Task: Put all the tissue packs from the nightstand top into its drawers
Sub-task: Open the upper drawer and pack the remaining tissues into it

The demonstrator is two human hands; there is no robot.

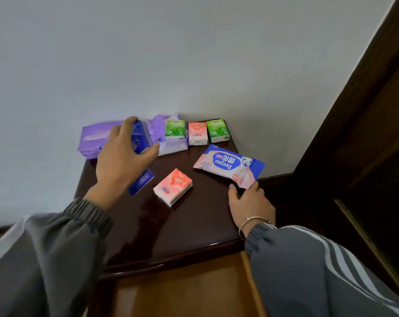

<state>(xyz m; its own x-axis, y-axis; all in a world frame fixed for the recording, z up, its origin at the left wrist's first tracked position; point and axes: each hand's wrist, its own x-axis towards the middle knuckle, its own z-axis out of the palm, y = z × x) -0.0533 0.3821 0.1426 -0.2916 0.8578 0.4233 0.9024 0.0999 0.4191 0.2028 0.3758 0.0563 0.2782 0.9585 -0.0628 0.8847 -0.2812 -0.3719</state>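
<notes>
My left hand point(123, 156) grips the blue pack point(141, 139) at the back left corner of the nightstand point(194, 225); my right hand point(249, 200) pinches the wipes pack point(228, 165) by one corner (slippery film, I'd guess), so it could drop off the right edge.

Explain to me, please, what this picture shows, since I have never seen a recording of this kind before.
No machine here: a person wears a camera on the head, so this single view looks forward and down at their own hands. The dark surface is the nightstand top. By the wall are a large purple pack, a green pack, an upright pink pack and a second green pack; a lying pink pack is nearer. The left hand grips a dark blue pack, blurred by motion. The right hand seems to pinch the near corner of the Deeyeo wipes pack.
</notes>
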